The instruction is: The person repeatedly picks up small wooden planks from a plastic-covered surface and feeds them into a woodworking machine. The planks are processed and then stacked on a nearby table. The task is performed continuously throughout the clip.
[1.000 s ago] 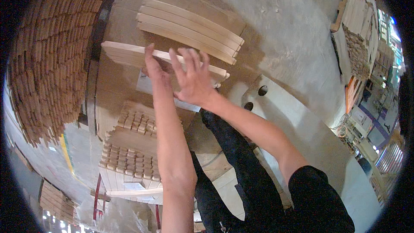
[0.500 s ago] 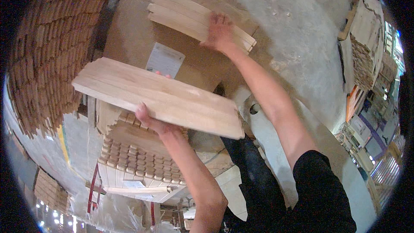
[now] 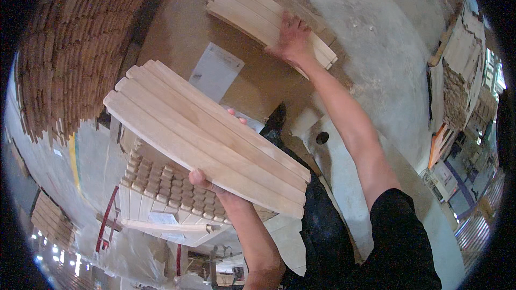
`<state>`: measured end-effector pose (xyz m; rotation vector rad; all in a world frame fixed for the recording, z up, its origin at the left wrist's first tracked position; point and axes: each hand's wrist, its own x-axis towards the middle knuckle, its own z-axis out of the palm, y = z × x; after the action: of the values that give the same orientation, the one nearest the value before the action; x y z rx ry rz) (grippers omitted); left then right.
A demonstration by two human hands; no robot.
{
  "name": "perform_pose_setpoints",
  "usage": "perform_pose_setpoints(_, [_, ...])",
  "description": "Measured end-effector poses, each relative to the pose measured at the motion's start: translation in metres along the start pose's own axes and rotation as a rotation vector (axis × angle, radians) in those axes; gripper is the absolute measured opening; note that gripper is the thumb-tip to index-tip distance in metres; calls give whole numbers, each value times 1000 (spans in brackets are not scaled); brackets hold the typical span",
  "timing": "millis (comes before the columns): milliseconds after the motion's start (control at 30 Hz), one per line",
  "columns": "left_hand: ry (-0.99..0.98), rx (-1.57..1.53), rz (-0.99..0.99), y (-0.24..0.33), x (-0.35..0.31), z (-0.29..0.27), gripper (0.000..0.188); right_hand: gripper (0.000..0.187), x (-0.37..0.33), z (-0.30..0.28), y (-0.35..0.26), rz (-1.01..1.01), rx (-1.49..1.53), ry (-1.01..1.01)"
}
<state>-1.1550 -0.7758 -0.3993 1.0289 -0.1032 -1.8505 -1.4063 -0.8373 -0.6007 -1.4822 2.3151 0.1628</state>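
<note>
My left hand (image 3: pixel 210 181) grips a bundle of several pale wooden slats (image 3: pixel 204 134) from underneath, holding it flat and lifted close to the camera. My right hand (image 3: pixel 293 35) reaches far forward with its palm pressed on a second group of wooden slats (image 3: pixel 252 13) that lies on the brown cardboard-covered work surface (image 3: pixel 177 37). A white paper sheet (image 3: pixel 216 71) lies on that surface between the two groups.
A tall stack of short wooden pieces (image 3: pixel 70 48) stands at the left. A crate of wooden block ends (image 3: pixel 166 190) sits below the lifted bundle. More stacked wood (image 3: pixel 457 75) is at the right on the concrete floor (image 3: pixel 371 37).
The left hand has lifted the slat bundle higher and closer to the camera. The right hand stayed pressed on the far slats.
</note>
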Motion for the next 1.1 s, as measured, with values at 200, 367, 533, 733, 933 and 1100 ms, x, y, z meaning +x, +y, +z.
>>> perform_pose_setpoints(200, [-21,-214,-25,20,-37,19,116,123,-8,-26,-1,86,242,2])
perform_pose_setpoints(367, [-217,-358,-219,80,-118,27,122,103,-78,-94,-25,115,943,30])
perform_pose_setpoints(533, [-266,-272,-277,180,-231,18,124,60,-268,-195,-68,65,1742,-125])
perform_pose_setpoints(733, [-662,-106,-412,285,-333,47,120,91,-577,-381,-136,-70,1943,93])
perform_pose_setpoints(933, [-926,184,-734,299,-418,67,116,107,-867,-422,-204,-18,1802,598])
perform_pose_setpoints(1100, [-1186,430,-1212,225,-491,80,113,112,-1018,-358,-254,470,1503,1261])
